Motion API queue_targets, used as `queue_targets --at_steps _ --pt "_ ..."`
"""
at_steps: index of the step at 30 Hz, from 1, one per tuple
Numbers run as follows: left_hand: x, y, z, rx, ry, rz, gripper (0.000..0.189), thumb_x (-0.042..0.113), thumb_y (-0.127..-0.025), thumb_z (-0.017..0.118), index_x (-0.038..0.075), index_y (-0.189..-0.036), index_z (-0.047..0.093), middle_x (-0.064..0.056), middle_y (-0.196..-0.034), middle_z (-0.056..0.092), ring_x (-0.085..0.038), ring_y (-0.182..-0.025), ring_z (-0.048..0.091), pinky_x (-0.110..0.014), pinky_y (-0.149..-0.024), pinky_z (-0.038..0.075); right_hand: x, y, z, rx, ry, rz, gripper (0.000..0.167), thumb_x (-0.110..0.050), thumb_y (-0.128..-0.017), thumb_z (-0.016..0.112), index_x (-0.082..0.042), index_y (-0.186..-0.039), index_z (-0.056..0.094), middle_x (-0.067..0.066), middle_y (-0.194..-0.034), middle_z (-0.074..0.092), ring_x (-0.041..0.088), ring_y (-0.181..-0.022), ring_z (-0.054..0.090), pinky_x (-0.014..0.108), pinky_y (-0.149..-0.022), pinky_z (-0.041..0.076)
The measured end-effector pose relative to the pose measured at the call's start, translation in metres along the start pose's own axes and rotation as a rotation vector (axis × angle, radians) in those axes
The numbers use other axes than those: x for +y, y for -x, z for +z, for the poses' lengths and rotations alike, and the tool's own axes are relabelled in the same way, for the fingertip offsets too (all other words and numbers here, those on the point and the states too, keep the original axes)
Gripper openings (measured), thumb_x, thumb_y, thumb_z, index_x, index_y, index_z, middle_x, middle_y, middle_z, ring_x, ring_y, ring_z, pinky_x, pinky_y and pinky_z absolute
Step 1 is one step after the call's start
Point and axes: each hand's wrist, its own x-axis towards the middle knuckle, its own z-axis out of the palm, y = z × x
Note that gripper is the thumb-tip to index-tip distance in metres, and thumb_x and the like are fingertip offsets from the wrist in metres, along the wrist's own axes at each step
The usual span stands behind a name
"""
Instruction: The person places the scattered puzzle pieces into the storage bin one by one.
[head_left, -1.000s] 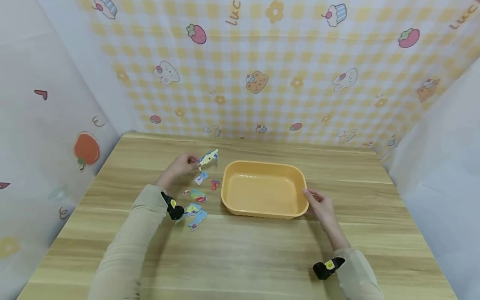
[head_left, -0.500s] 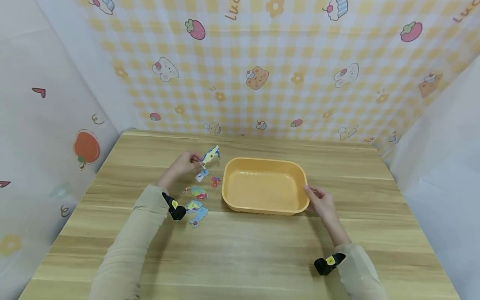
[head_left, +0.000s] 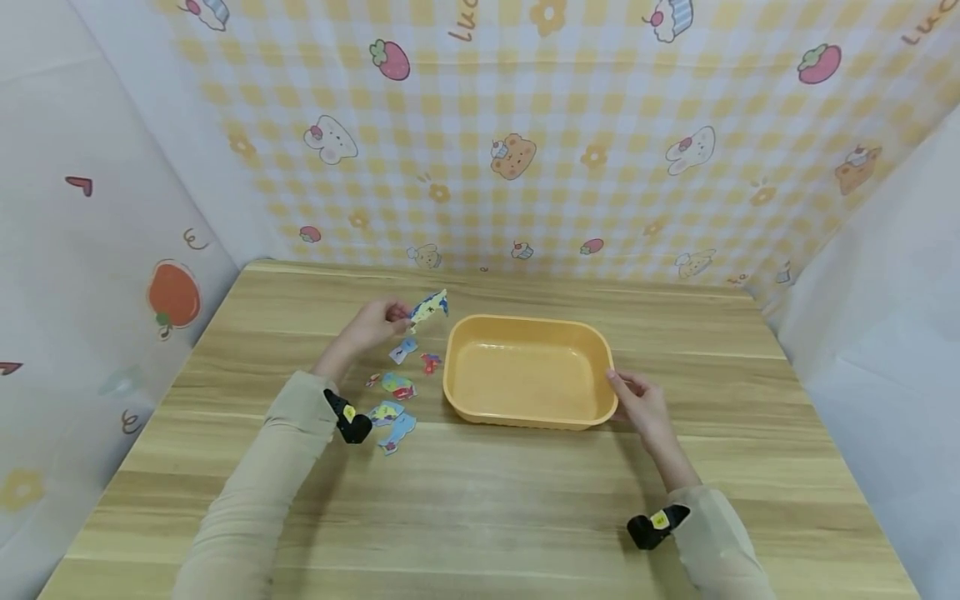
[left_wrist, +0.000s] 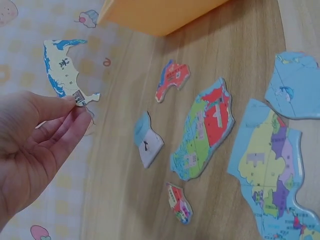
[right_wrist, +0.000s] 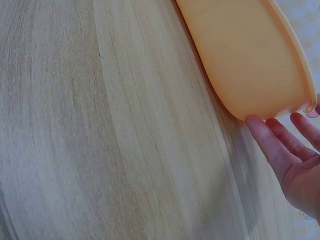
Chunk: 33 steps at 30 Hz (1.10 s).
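Observation:
Pinched between the thumb and fingers of my left hand [head_left: 375, 323] is a cream-and-blue map puzzle piece [left_wrist: 62, 70], raised above the table. Just below it lie a blue-and-white piece [left_wrist: 148, 140], a red piece [left_wrist: 172, 81], a red-and-green piece [left_wrist: 204, 131] and a small red piece [left_wrist: 178, 202]. Nearer the person are a yellow-and-purple piece [left_wrist: 267, 170] and a light blue piece [left_wrist: 295, 85]. My right hand [head_left: 645, 412] holds the right end of a yellow-orange plastic basin [head_left: 528, 383], thumb at the rim, fingers against the outer wall [right_wrist: 250, 60].
All of this is on a wood-grain table [head_left: 480, 508]. A yellow checked cloth [head_left: 555, 200] with cartoon prints hangs behind the table, and pale printed sheets [head_left: 97, 275] stand at the sides. A black wrist camera [head_left: 351, 418] is strapped over the left sleeve.
My left hand has moved slightly to the right with the puzzle piece, toward the basin's upper left corner. My right hand keeps its hold, and the basin stays in place.

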Motion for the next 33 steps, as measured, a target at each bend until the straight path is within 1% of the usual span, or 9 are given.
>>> queue_targets --at_steps 2,7,9,12,16,19,26,33 --pt "0.004 0.0 0.0 0.001 -0.015 0.013 0.021 0.005 -0.09 0.051 -0.006 -0.108 0.055 -0.019 -0.1 0.058 -0.026 -0.092 0.055 -0.031 -0.079 0.049 0.001 0.0 0.0 -0.004 -0.013 0.008 0.056 -0.035 -0.091 0.053 0.008 -0.126 0.047 0.002 -0.093 0.063 0.002 -0.067 0.063 0.024 -0.062 0.056" --pt "0.013 -0.002 0.001 -0.011 -0.044 0.04 0.022 0.008 -0.092 0.051 -0.004 -0.109 0.055 -0.019 -0.103 0.059 -0.028 -0.097 0.056 -0.035 -0.083 0.049 0.001 -0.001 -0.002 -0.009 0.002 0.009 0.056 -0.036 -0.091 0.053 0.007 -0.126 0.047 0.009 -0.1 0.064 0.003 -0.067 0.064 0.024 -0.062 0.056" --pt "0.016 -0.003 0.001 -0.019 -0.039 0.052 0.023 0.008 -0.092 0.051 -0.004 -0.11 0.055 -0.019 -0.103 0.059 -0.029 -0.098 0.055 -0.036 -0.084 0.048 0.001 -0.002 -0.002 -0.015 0.018 0.006 0.057 -0.037 -0.091 0.053 0.007 -0.126 0.047 0.012 -0.102 0.063 0.003 -0.067 0.064 0.025 -0.063 0.056" --pt "0.022 -0.004 0.002 -0.023 -0.035 0.075 0.022 0.008 -0.092 0.051 -0.004 -0.11 0.055 -0.019 -0.103 0.059 -0.029 -0.098 0.055 -0.037 -0.085 0.048 0.001 -0.002 -0.003 -0.023 0.029 0.006 0.058 -0.039 -0.09 0.052 0.006 -0.127 0.047 0.009 -0.1 0.062 0.002 -0.066 0.063 0.025 -0.064 0.056" --pt "0.029 -0.005 0.002 -0.038 -0.049 0.121 0.023 0.007 -0.091 0.052 -0.005 -0.109 0.056 -0.019 -0.102 0.059 -0.03 -0.097 0.055 -0.038 -0.085 0.048 0.002 -0.002 -0.003 -0.025 0.004 0.012 0.058 -0.038 -0.09 0.053 0.006 -0.127 0.046 0.004 -0.098 0.062 0.001 -0.067 0.063 0.026 -0.064 0.056" --pt "0.034 -0.007 0.003 -0.053 -0.058 0.142 0.023 0.007 -0.091 0.051 -0.005 -0.11 0.056 -0.019 -0.102 0.059 -0.029 -0.097 0.055 -0.038 -0.085 0.048 0.002 -0.002 -0.002 -0.022 -0.014 0.018 0.057 -0.037 -0.09 0.053 0.006 -0.127 0.047 0.003 -0.098 0.061 0.001 -0.068 0.062 0.026 -0.063 0.056" --pt "0.047 -0.009 0.006 -0.084 -0.069 0.138 0.023 0.008 -0.092 0.051 -0.003 -0.111 0.056 -0.018 -0.104 0.06 -0.028 -0.098 0.056 -0.038 -0.086 0.049 0.001 -0.003 -0.001 -0.021 -0.005 0.027 0.058 -0.039 -0.09 0.053 0.004 -0.128 0.047 -0.003 -0.091 0.06 0.002 -0.065 0.062 0.023 -0.06 0.056" --pt "0.056 -0.012 0.011 -0.098 -0.087 0.156 0.022 0.008 -0.09 0.053 -0.002 -0.11 0.058 -0.017 -0.103 0.062 -0.027 -0.096 0.058 -0.037 -0.085 0.05 0.003 -0.003 -0.002 -0.02 -0.015 0.025 0.058 -0.039 -0.09 0.053 0.005 -0.127 0.048 -0.003 -0.09 0.059 0.003 -0.064 0.062 0.023 -0.059 0.055"
